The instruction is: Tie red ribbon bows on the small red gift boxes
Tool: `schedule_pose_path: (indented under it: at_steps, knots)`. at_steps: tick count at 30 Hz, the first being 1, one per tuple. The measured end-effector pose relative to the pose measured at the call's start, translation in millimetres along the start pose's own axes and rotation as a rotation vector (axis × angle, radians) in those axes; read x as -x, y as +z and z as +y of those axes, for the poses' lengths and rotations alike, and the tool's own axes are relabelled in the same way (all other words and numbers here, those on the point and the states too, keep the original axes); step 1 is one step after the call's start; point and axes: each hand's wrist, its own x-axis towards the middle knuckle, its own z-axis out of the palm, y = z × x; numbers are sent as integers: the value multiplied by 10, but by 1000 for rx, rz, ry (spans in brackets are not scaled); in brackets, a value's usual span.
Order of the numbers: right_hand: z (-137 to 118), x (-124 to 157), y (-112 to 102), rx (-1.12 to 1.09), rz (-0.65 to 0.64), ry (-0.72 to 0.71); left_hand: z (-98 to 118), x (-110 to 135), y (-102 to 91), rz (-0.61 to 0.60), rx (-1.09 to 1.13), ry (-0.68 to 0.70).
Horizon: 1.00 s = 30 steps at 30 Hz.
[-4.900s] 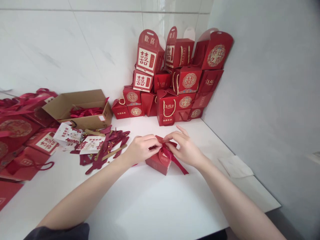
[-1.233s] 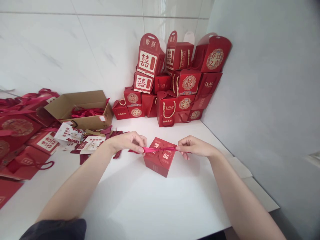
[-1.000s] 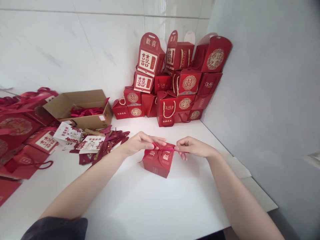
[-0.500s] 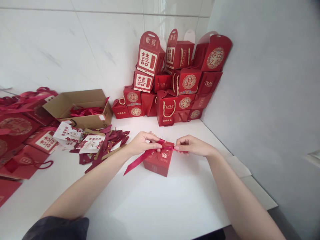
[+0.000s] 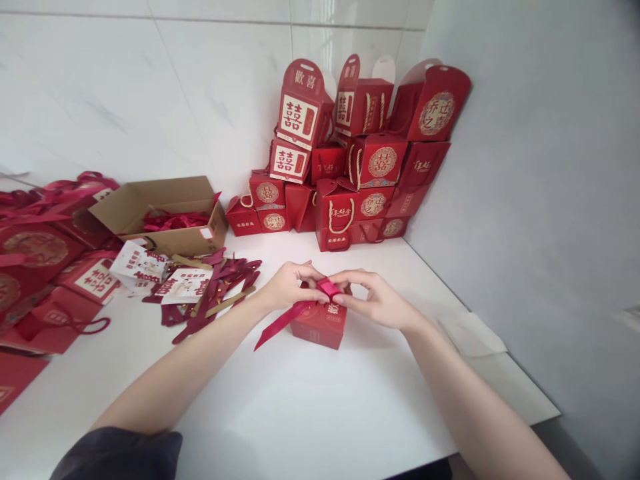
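Observation:
A small red gift box (image 5: 319, 327) with gold lettering stands on the white table in front of me. Across its top runs a crimson ribbon (image 5: 329, 287), and one loose end trails down to the left. My left hand (image 5: 294, 285) pinches the ribbon at the box's left side, fingers closed. From the right, my right hand (image 5: 373, 297) grips the same ribbon between thumb and fingers, close to the left fingertips. Both hands cover much of the box top, so the exact shape of the ribbon there is partly hidden.
Stacked red gift boxes (image 5: 334, 160) line the back wall. A cardboard box (image 5: 165, 240) holding ribbons stands at the back left. Dark red ribbon strips (image 5: 220, 293) and white printed cards (image 5: 186, 285) lie before it. More red boxes (image 5: 55, 320) are piled at the far left.
My right hand has moved left, in against my left hand, bringing its part of the ribbon over the box top. The left hand keeps its pinch on the ribbon.

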Motion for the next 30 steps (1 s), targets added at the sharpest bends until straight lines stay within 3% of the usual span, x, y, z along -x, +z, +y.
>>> schedule_pose_path:
  at_steps: [4, 10, 13, 16, 19, 22, 30]
  knots:
    - [-5, -16, 80, 255, 56, -76, -4, -2, -16, -3, -27, -8]
    - [4, -3, 136, 411, 51, -111, 28, 13, -25, -27, -7, -23]
    - [-16, -2, 131, 356, 73, -87, 64, 25, -9, -25, -15, -29]
    - [-11, -17, 105, 187, 192, 32, 87, 43, 21, -2, 38, -72]
    - [19, -39, 103, 219, 271, 74, 90, 64, 42, 12, 144, -125]
    - [61, -51, 146, 266, 250, 32, 76, 75, 39, 21, 190, -127]
    - [160, -58, 265, 129, 277, 28, 111, 62, -6, -23, 162, -103]
